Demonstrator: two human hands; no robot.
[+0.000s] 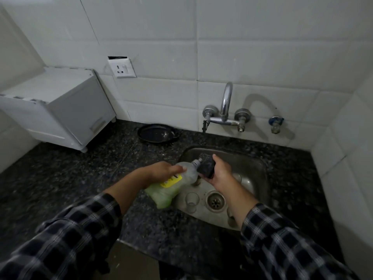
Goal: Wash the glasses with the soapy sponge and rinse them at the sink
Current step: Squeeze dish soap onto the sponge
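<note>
Under both hands, steel sink [260, 168] with the glasses not yet washed: one clear glass [191, 202] upright just below the left hand, beside the drain [215, 200]. Left hand [161, 170] clamped round a tilted soap bottle [171, 183], green liquid inside, nozzle touching the dark sponge [205, 165] gripped in the right hand [221, 171]. Step looks like soaping: squeeze gently, keep nozzle on the sponge, keep both over the basin so drips land inside. Other glasses mostly hidden behind right hand and forearm; count unclear. Can't see soap flowing. Bottle label unreadable. Faucet [226, 104] above hands, no visible stream.
</note>
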